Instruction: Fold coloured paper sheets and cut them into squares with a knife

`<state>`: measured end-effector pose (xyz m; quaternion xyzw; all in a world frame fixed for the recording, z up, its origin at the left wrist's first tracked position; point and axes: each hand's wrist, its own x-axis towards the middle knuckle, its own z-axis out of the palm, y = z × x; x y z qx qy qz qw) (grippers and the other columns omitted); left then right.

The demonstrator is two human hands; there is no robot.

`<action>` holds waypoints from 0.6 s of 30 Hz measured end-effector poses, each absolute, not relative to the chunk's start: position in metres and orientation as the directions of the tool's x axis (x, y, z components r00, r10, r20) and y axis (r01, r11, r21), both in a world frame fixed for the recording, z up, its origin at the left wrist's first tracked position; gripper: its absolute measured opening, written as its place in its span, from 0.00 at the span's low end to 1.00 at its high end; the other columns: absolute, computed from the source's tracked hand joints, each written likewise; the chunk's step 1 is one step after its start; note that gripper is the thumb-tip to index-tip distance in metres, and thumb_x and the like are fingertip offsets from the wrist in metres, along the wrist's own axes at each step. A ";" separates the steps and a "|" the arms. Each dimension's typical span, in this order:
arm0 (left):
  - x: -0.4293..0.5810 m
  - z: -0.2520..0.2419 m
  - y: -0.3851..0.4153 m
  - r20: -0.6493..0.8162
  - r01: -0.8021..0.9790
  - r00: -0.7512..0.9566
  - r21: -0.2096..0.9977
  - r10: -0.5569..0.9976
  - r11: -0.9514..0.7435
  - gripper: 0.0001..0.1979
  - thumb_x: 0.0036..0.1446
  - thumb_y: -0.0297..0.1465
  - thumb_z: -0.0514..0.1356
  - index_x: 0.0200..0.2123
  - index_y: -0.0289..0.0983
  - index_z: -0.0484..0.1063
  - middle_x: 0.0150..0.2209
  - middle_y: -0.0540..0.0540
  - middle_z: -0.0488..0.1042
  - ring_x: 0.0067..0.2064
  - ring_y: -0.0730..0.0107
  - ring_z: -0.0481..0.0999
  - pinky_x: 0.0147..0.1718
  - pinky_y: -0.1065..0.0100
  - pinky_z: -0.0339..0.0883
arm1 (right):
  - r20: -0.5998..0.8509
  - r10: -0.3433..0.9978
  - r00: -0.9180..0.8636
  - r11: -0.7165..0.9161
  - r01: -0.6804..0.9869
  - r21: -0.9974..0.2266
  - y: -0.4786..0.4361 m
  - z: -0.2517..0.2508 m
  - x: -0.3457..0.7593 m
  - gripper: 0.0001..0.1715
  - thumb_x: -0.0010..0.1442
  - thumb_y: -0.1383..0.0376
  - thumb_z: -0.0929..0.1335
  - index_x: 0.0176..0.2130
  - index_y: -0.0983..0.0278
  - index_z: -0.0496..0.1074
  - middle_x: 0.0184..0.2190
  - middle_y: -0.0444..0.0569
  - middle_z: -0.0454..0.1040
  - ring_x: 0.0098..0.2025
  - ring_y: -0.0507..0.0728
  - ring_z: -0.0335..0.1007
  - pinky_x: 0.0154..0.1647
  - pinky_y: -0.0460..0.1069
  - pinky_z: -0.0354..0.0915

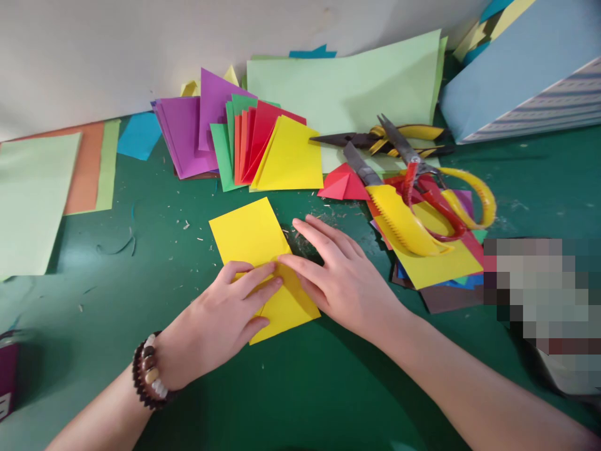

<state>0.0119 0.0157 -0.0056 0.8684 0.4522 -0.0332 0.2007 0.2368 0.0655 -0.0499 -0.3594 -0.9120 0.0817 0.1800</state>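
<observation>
- Right in the middle of the shot, a yellow paper sheet [248,233] lies on a green cutting mat [154,263], and it looks doubled over at the bottom where the hands are. Pretty sure this is the crease-pressing stage of a fold.
- Left hand [220,307] is flat on the folded part, fingers lightly spread and pressing down, no pinch. It's wearing a beaded bracelet [149,369].
- Right hand [340,279] is doing the same from the other side, fingers fanned, pressing on the paper. Its fingertips [286,260] end up almost touching the left hand's, not clasped.
- From how it lies, the crease needs a firm run along its full length before the paper gets lifted or turned.
- Upper middle, there's a fanned stack of origami paper [267,147] in purple, green, red and yellow, sitting against a big pale green sheet [342,88].
- Right of the hands, a small red folded paper piece [342,185] sits near a pile of scissors: red-handled scissors [434,210], yellow-handled scissors [399,219] and a striped-handle pair [399,141].
- Far right is pixelated, so I can't tell what's there.
</observation>
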 end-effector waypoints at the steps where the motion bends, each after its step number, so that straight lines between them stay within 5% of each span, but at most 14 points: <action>1: 0.012 -0.005 0.016 -0.238 0.796 0.593 0.318 0.769 -0.516 0.23 0.64 0.34 0.58 0.62 0.41 0.63 0.63 0.50 0.64 0.58 0.59 0.62 0.57 0.60 0.66 | 0.274 0.683 -0.677 0.730 0.625 -0.277 0.066 -0.050 0.237 0.17 0.64 0.69 0.64 0.52 0.60 0.72 0.64 0.62 0.58 0.68 0.70 0.52 0.61 0.65 0.62; 18: 0.013 -0.005 0.015 -0.240 0.802 0.586 0.309 0.774 -0.511 0.24 0.64 0.34 0.59 0.62 0.40 0.63 0.63 0.51 0.64 0.57 0.59 0.62 0.57 0.61 0.66 | 0.271 0.687 -0.674 0.725 0.609 -0.323 0.066 -0.050 0.237 0.17 0.65 0.70 0.64 0.51 0.62 0.74 0.62 0.63 0.61 0.67 0.70 0.54 0.61 0.66 0.62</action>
